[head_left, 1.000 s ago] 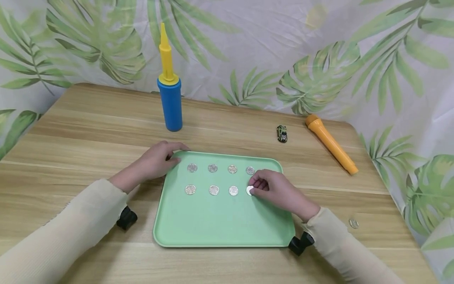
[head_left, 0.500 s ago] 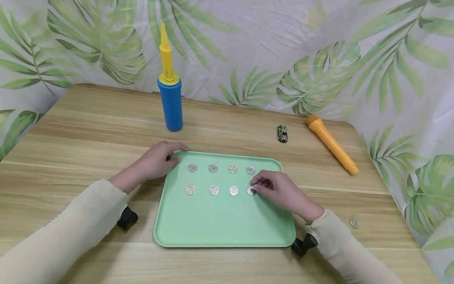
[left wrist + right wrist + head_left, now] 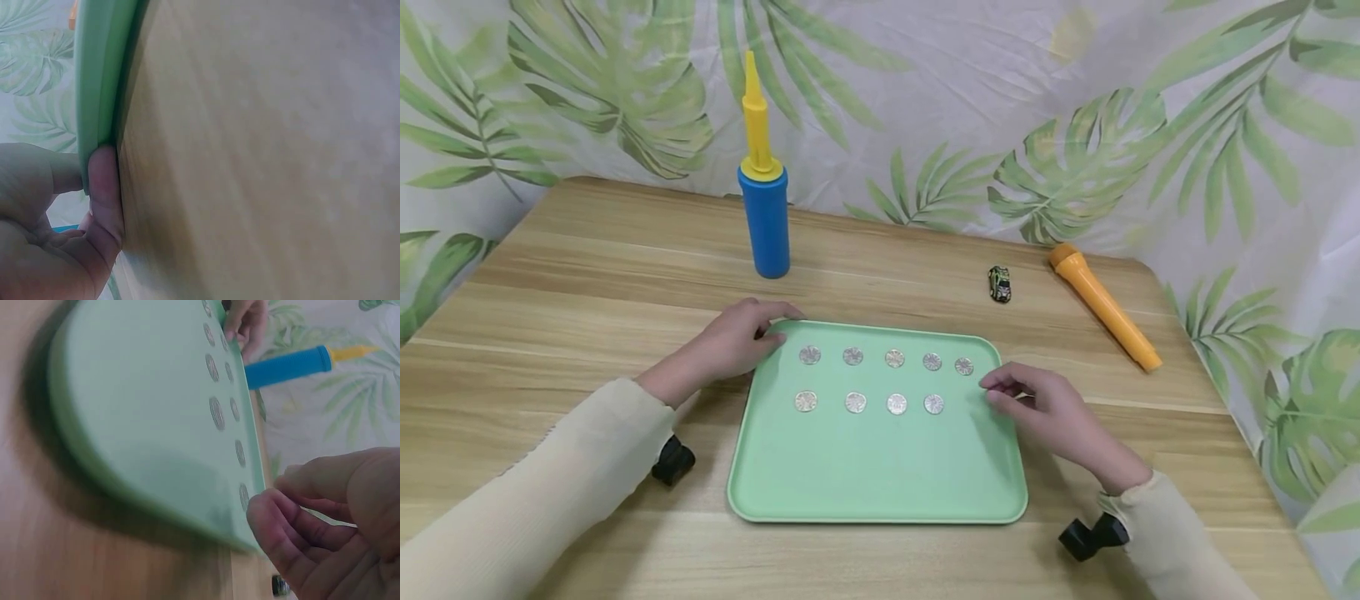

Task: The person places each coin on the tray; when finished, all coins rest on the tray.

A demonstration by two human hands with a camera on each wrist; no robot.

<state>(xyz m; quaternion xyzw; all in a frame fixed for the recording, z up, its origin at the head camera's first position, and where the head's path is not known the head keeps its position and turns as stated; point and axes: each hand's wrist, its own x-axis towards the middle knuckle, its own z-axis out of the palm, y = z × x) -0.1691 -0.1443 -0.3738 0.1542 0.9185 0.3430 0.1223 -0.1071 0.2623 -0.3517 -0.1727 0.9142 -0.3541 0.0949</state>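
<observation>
Silver coins lie in two rows on a light green tray (image 3: 865,471). The back row ends at the right with a coin (image 3: 964,366), the front row with another coin (image 3: 933,404). At the tray's back left corner, my left hand (image 3: 737,340) grips the rim; the left wrist view shows the thumb and a finger (image 3: 105,181) on either side of it. My right hand (image 3: 1051,408) hovers over the tray's right edge with loosely bent fingers. Nothing shows between its thumb and fingertips (image 3: 265,519) in the right wrist view.
Behind the tray, a blue and yellow hand pump (image 3: 767,221) stands upright. A small toy car (image 3: 999,284) and an orange toy microphone (image 3: 1105,308) lie at the back right of the wooden table (image 3: 587,258). A leaf-patterned cloth (image 3: 940,100) hangs behind.
My right hand has let go of the last front-row coin and moved right, uncovering the last back-row coin. Its forearm now covers the loose coin on the table. My left hand stays put.
</observation>
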